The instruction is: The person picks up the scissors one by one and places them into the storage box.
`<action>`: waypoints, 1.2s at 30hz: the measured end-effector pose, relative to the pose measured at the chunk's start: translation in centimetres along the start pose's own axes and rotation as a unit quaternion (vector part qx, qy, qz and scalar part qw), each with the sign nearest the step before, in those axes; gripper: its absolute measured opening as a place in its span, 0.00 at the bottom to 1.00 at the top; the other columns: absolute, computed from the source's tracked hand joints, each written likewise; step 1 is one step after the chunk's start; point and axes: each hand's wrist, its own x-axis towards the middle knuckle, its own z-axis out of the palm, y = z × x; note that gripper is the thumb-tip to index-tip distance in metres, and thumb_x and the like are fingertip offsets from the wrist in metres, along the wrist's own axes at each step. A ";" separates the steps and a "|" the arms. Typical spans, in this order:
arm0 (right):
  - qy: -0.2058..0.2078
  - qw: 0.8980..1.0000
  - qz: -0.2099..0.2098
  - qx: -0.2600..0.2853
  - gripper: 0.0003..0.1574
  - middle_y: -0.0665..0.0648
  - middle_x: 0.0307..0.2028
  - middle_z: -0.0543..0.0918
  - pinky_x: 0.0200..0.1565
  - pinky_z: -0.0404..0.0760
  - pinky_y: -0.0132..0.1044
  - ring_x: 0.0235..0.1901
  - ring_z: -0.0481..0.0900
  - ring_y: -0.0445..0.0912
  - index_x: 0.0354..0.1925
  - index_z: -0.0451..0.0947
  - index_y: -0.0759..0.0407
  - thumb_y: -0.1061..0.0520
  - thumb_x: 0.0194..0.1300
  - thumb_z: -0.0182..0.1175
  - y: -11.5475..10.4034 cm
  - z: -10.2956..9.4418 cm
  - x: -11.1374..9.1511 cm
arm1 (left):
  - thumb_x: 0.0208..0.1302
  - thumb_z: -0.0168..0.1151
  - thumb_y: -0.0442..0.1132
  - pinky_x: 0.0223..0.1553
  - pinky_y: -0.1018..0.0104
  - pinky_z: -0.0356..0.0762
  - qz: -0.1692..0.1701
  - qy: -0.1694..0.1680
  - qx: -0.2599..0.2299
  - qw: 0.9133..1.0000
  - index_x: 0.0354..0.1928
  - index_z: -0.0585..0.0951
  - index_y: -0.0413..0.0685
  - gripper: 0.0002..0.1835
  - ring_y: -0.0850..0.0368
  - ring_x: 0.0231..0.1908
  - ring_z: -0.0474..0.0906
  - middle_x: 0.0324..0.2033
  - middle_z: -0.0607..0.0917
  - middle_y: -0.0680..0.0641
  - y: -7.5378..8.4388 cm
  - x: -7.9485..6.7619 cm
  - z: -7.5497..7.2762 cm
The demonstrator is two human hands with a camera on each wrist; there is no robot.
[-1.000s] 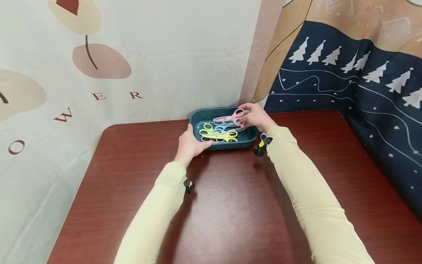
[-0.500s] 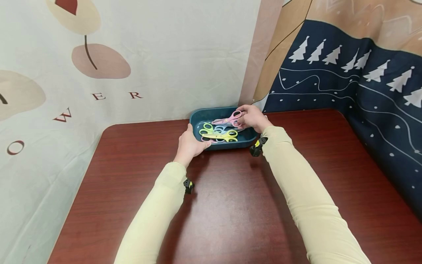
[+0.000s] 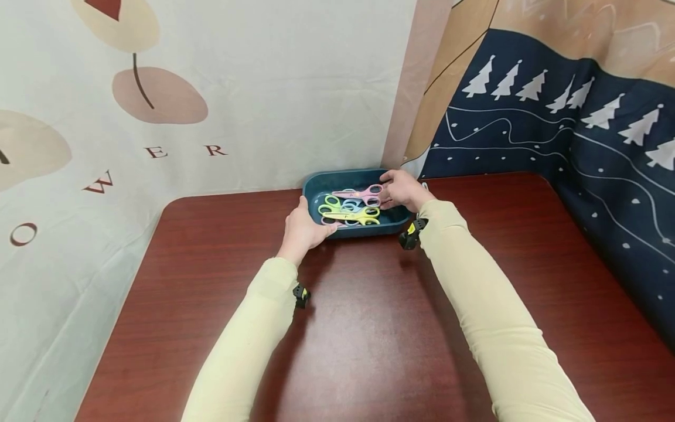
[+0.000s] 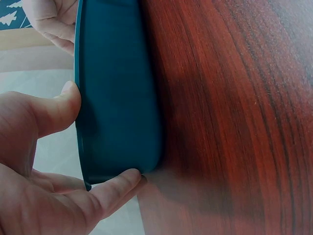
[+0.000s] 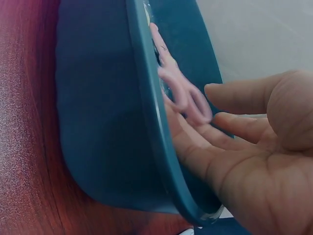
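Observation:
A dark teal plastic tray (image 3: 379,230) stands at the table's back edge with several small scissors lying in it. My left hand (image 3: 304,233) holds its left end, thumb on the front rim and fingers against the end wall. Inside the right end is my right hand (image 3: 403,190), beside the handles of the pink scissors (image 5: 171,66) on top of the pile. In the right wrist view its fingers are loosely extended, with thumb and fingers apart. Yellow scissors (image 3: 350,217) lie in front; green scissors (image 3: 328,207) and light blue ones (image 3: 352,204) are partly covered.
The brown wooden table (image 3: 337,340) extends toward me from the tray. A pale printed cloth (image 3: 263,105) hangs right behind the tray. A navy cloth with white trees (image 3: 501,135) borders the table on the right.
The pink scissors have moved down and left onto the pile, and my right hand's fingers have come off their handles. The left hand has stayed on the tray.

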 end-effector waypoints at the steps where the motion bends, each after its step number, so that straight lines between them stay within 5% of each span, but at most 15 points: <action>1: -0.004 1.000 0.001 0.000 0.40 0.73 0.68 0.66 0.61 0.80 0.50 0.55 0.79 0.60 0.78 0.52 0.71 0.74 0.73 0.52 -0.1 0.0 -0.1 | 0.61 0.75 0.53 0.73 0.47 0.63 -0.001 0.000 -0.001 1.000 0.83 0.42 0.42 0.62 0.37 0.76 0.58 0.78 0.60 0.35 0.0 0.0 0.0; 7: -0.014 1.000 -0.004 -0.002 0.38 0.75 0.72 0.63 0.66 0.75 0.53 0.67 0.73 0.66 0.78 0.50 0.73 0.72 0.75 0.49 -0.1 -0.4 -0.2 | 0.61 0.76 0.52 0.73 0.46 0.64 -0.001 0.004 -0.010 1.000 0.83 0.43 0.42 0.62 0.36 0.76 0.58 0.78 0.60 0.35 -0.1 0.1 0.0; 18: -0.007 0.999 -0.050 -0.019 0.33 0.74 0.69 0.69 0.65 0.76 0.53 0.65 0.75 0.65 0.76 0.57 0.72 0.68 0.77 0.50 -0.2 -1.5 -1.8 | 0.61 0.76 0.52 0.73 0.48 0.65 0.008 0.008 -0.002 1.000 0.83 0.44 0.40 0.62 0.36 0.75 0.59 0.77 0.61 0.34 -0.2 0.2 0.1; 28: 0.061 0.992 -0.102 -0.029 0.28 0.71 0.67 0.74 0.62 0.79 0.51 0.60 0.78 0.64 0.73 0.67 0.68 0.64 0.78 0.53 0.9 -3.0 -3.5 | 0.61 0.75 0.52 0.73 0.48 0.65 0.006 0.006 -0.001 1.000 0.83 0.43 0.40 0.62 0.37 0.75 0.59 0.77 0.61 0.34 -0.1 0.3 0.1; 36: 0.140 0.981 -0.134 -0.033 0.25 0.69 0.62 0.79 0.45 0.84 0.28 0.54 0.81 0.58 0.69 0.72 0.66 0.63 0.78 0.55 2.8 -3.8 -4.7 | 0.61 0.75 0.52 0.73 0.48 0.64 0.009 0.004 0.000 1.000 0.83 0.44 0.39 0.61 0.36 0.75 0.59 0.77 0.61 0.34 -0.1 0.2 0.1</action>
